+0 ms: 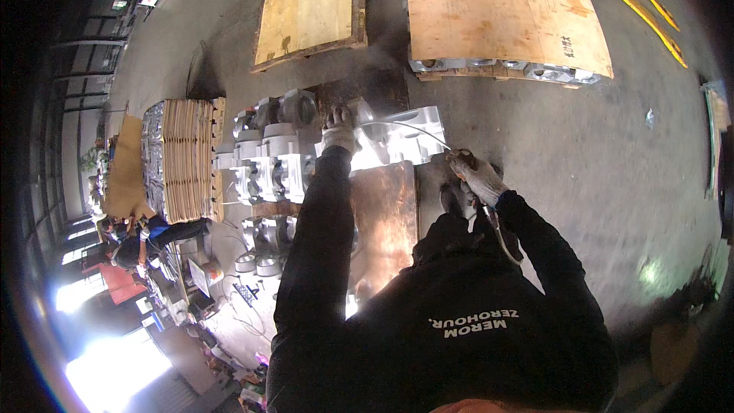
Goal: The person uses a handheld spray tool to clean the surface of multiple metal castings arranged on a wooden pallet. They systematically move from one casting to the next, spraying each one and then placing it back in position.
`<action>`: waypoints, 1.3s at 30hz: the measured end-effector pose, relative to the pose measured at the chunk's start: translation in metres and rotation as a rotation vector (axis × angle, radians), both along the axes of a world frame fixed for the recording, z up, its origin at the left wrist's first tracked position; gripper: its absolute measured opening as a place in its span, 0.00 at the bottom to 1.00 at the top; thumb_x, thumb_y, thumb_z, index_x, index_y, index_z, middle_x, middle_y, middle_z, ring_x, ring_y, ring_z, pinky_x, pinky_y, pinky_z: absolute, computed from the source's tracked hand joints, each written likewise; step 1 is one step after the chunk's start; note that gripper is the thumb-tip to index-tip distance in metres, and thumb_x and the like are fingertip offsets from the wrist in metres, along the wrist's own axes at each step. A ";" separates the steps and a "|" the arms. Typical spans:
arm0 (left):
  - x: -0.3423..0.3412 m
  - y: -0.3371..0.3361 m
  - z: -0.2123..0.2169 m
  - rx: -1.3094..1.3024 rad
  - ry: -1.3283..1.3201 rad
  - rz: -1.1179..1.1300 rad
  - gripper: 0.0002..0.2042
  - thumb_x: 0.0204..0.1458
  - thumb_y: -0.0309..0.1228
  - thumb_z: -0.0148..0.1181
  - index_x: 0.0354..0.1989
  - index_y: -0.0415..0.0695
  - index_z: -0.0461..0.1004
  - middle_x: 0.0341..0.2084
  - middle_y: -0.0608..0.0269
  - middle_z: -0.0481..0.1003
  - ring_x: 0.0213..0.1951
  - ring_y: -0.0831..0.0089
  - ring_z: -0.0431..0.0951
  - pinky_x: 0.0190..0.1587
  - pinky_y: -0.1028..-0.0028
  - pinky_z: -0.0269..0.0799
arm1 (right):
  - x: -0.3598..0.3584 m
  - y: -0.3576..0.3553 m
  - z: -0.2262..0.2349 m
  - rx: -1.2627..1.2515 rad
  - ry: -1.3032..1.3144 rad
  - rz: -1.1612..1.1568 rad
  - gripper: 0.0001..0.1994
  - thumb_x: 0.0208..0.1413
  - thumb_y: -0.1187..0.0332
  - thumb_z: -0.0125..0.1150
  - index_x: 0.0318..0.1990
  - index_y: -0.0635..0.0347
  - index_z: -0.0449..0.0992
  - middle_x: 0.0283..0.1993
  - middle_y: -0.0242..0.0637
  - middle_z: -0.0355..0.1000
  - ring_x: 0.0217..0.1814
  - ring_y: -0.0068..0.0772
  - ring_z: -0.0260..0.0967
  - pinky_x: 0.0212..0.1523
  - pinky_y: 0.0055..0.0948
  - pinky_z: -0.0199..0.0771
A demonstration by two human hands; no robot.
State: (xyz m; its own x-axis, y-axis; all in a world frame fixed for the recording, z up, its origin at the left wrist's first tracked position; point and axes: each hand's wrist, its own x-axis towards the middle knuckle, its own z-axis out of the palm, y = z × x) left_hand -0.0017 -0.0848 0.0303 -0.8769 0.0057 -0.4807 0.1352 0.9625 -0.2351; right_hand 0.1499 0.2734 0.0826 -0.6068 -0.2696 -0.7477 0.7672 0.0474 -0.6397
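Observation:
A silvery metal casting (pixel 417 136), partly washed out by glare, lies in front of me on a wooden board. My left hand (pixel 339 128), in a pale glove with dark fingers, is closed over the casting's left end. In my right hand (pixel 475 173), also gloved and soiled, is an air blow gun (pixel 487 206), mostly hidden by the fingers. Its long thin bent tube (pixel 409 125) arcs left over the casting; the tip is lost in the glare. A pale hose (pixel 505 243) hangs from the gun by my right forearm.
More metal castings (pixel 269 157) stand in rows left of my left arm. Beyond are a stack of brown sheets (pixel 189 159) and two plywood-topped pallets (pixel 310 4) (pixel 505 8). A co-worker (pixel 164 233) is at the far left. A yellow frame (pixel 642 8) stands at the far right.

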 end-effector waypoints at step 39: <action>0.001 0.028 0.039 0.005 -0.056 -0.009 0.62 0.37 0.47 0.76 0.74 0.41 0.36 0.74 0.46 0.40 0.74 0.48 0.45 0.71 0.57 0.52 | -0.064 -0.021 -0.070 0.084 0.001 -0.128 0.25 0.57 0.41 0.61 0.25 0.54 0.70 0.16 0.26 0.64 0.11 0.23 0.60 0.13 0.29 0.60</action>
State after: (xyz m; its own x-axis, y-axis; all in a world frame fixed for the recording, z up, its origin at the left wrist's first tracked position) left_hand -0.0009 -0.0572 0.0692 -0.8483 0.0161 -0.5293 0.1568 0.9623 -0.2221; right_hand 0.0855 0.2527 0.0122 -0.6327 -0.1269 -0.7639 0.7700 0.0025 -0.6381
